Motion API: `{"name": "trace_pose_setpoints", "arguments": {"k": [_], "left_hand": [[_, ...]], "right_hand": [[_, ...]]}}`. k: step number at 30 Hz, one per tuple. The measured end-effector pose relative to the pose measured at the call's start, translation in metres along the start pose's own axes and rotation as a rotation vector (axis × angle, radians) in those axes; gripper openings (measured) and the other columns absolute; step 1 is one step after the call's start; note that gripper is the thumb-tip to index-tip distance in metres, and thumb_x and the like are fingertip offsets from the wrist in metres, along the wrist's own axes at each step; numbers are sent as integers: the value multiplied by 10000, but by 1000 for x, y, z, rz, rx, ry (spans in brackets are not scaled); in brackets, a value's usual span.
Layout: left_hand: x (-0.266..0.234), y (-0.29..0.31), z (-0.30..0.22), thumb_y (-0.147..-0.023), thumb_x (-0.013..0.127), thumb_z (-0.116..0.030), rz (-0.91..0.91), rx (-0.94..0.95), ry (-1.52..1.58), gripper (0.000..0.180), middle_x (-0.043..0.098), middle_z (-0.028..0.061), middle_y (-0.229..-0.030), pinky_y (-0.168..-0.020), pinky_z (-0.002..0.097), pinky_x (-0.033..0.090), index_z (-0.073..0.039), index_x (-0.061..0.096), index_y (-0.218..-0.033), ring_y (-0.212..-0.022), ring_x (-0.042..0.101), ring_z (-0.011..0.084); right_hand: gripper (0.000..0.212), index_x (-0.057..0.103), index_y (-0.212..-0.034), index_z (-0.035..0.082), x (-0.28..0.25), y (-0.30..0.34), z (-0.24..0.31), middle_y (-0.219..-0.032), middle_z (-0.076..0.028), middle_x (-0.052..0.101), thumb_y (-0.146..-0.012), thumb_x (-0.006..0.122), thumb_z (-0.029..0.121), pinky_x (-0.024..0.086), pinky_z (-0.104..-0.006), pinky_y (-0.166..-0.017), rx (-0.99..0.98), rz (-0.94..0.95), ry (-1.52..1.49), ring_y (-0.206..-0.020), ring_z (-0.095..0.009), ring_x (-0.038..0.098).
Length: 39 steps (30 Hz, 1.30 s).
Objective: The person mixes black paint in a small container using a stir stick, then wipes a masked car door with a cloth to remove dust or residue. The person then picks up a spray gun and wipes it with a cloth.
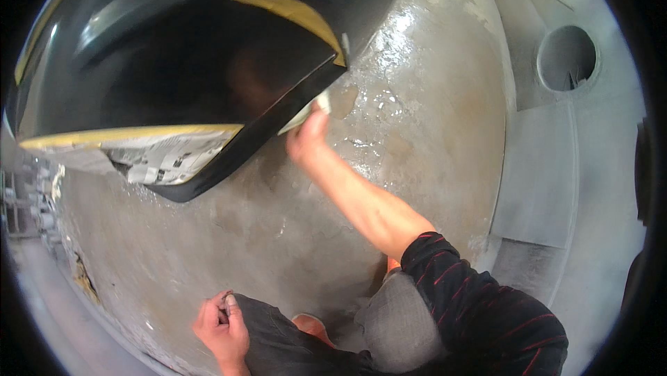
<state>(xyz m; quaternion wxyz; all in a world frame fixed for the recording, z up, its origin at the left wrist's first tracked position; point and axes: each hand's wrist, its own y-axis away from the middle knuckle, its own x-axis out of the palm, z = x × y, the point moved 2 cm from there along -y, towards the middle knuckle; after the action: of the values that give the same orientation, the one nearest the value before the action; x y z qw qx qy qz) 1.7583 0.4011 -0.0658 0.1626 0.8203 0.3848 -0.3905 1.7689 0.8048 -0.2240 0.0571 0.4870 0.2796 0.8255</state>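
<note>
A glossy black car body panel [187, 77] fills the upper left, with a dark lower edge [229, 168]. My right hand [309, 138] reaches up to that lower edge and grips a pale, thin sheet, a cloth or paper [297, 119], against its underside. Part of the sheet is hidden by my fingers and the panel. My left hand [224, 327] is closed beside my knee, fingers curled and thumb pressed to them. Whether it holds something small cannot be made out.
Yellow masking tape [295, 15] follows the panel's edges, and taped newspaper [174, 157] covers its lower left part. Below is a wet grey floor [396, 133]. A grey wall with a round opening [567, 58] stands at the right. Blurred equipment [31, 199] lies far left.
</note>
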Motion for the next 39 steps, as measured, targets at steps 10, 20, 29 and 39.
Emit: {"name": "trace_pose_setpoints", "arguments": {"k": [10, 20, 29, 39], "left_hand": [[-3, 4, -8, -875, 759, -17, -25, -43, 19, 112, 585, 32, -693, -528, 281, 365, -36, 786, -982, -555, 455, 114], [-41, 20, 0, -743, 837, -64, -23, 54, 208, 221, 631, 41, -676, -491, 310, 462, -123, 803, -952, -545, 604, 199], [-109, 90, 40, -862, 783, -16, -182, 42, 541, 196, 692, 78, -756, -555, 350, 507, -47, 787, -1055, -598, 637, 254], [-128, 125, 67, -811, 810, -39, -330, 20, 676, 324, 678, 14, -755, -548, 349, 498, -93, 781, -1129, -581, 613, 229]], "right_hand": [[578, 473, -1520, 23, 16, -96, 82, -1549, -144, 544, -1160, 336, 454, 374, -464, -1243, -197, -70, 131, -1427, -318, 515], [628, 492, -1564, 8, -76, 68, -33, -1607, -242, 463, -1029, 602, 318, 268, -565, -1266, -1267, 1204, 1836, -1514, -427, 398], [797, 541, -1550, 86, -23, 126, -136, -1541, -46, 522, -781, 705, 218, 307, -483, -1268, -1392, 2177, 2265, -1366, -276, 505], [418, 817, -1104, -46, 81, 173, -345, -1476, -218, 635, -895, 572, 220, 273, -464, -1294, -1919, 1832, 2591, -1558, -369, 360]]}}
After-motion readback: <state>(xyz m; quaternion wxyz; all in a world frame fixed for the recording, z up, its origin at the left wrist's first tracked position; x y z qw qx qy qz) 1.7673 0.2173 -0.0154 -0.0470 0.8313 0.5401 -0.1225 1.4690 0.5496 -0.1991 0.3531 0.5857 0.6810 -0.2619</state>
